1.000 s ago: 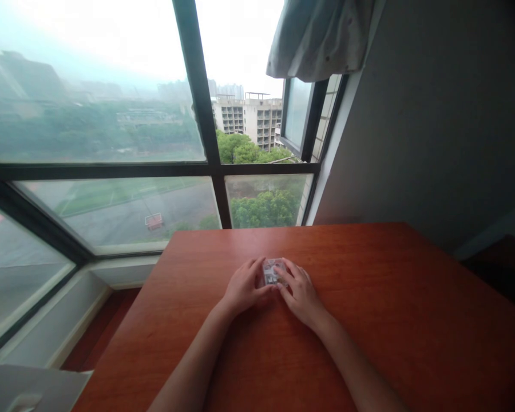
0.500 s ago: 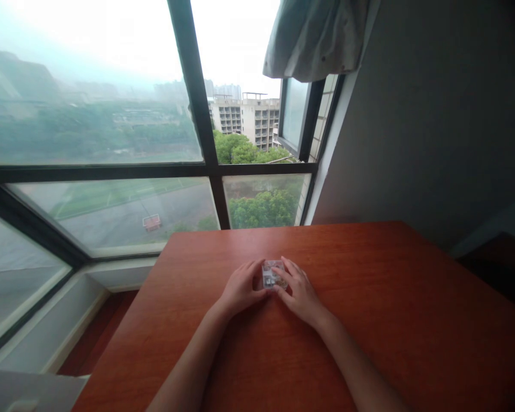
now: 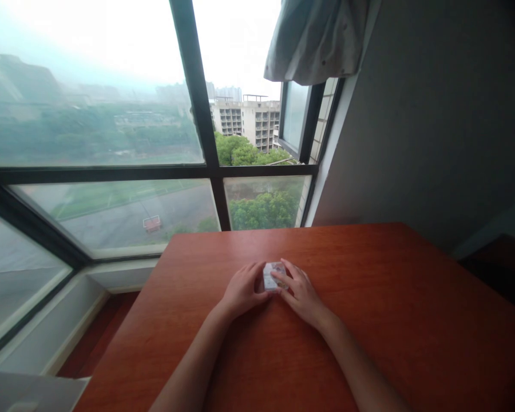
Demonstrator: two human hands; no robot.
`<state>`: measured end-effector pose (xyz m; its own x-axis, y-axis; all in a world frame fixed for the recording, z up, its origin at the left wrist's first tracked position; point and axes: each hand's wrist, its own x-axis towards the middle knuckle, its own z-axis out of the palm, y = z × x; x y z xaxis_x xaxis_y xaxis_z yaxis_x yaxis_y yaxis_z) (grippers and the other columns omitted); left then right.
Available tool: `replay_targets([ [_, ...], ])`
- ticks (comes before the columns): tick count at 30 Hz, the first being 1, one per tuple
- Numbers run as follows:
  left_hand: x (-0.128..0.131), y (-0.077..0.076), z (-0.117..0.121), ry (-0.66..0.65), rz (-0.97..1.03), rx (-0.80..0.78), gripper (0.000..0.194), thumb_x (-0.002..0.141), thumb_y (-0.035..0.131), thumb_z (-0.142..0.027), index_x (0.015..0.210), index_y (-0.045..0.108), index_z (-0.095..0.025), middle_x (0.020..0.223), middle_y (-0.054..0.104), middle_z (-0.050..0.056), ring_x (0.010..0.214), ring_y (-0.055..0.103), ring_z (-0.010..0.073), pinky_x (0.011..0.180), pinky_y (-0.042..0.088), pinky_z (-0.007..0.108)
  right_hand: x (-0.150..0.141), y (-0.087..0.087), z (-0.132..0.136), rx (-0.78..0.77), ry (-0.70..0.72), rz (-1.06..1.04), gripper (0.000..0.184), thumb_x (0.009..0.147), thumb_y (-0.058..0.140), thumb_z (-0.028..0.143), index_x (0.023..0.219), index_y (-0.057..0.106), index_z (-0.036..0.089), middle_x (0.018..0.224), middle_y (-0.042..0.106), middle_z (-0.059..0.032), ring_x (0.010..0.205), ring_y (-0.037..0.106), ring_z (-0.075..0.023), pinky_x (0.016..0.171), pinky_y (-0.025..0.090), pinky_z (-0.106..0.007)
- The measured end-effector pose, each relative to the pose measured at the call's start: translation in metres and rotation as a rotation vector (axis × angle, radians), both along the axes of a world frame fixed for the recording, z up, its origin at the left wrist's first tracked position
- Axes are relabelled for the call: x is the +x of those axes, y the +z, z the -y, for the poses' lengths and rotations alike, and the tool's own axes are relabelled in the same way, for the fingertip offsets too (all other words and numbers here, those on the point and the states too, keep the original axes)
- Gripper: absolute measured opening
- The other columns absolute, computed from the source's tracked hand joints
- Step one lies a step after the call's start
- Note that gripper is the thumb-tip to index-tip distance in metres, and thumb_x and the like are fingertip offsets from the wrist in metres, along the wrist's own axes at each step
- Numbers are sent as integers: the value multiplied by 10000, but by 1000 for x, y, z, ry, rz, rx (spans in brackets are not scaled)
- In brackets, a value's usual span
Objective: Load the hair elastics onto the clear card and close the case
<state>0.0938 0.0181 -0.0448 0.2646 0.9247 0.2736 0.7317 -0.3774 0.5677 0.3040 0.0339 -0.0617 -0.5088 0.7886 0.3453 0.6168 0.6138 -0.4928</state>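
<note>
A small clear plastic box (image 3: 269, 280) with little items inside lies on the reddish-brown wooden table (image 3: 189, 269), between my two hands. My left hand (image 3: 244, 290) curls around its left side, thumb at the near edge and fingers at the far left corner. On the other side, my right hand (image 3: 299, 292) grips the right edge, with one finger laid across the top. The items under the lid are too small to name, though some look whitish and some golden. My fingers hide the box's right part.
Beyond the table's far edge stands a dark-framed window (image 3: 154, 173), with one pane (image 3: 294, 120) swung outward at the right. A grey curtain (image 3: 315, 46) hangs above that pane. To the right rises a grey wall (image 3: 420, 126).
Both hands keep their hold on the box and have hardly moved. The top of the box now looks whiter and its contents less distinct. The whole view has shifted very slightly.
</note>
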Motion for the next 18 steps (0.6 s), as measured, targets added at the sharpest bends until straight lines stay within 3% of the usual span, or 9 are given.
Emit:
replay_targets([
  [8,-3,1,0,-17,23,-33,687,680,754,-360,1300,488,-229,1250,579,86,1117,553,273,973,438,408,0,0,0,-14,-16,6,382,889,558,322,1270,588,315,1483,375,-66,1296,421,-260,1073,345,-472],
  [12,-5,4,0,-58,43,-48,639,745,702,-444,1304,492,-216,1228,588,98,1092,565,260,951,453,391,0,-1,0,-21,-7,4,379,899,539,325,1275,584,305,1494,363,-69,1302,418,-258,1078,341,-466],
  [18,-5,5,-1,-50,38,-47,631,775,659,-515,1300,501,-204,1225,590,105,1083,567,256,945,456,388,0,-5,0,-17,-22,-22,534,915,492,373,1423,403,234,1468,412,-103,1341,386,-244,1098,325,-469],
])
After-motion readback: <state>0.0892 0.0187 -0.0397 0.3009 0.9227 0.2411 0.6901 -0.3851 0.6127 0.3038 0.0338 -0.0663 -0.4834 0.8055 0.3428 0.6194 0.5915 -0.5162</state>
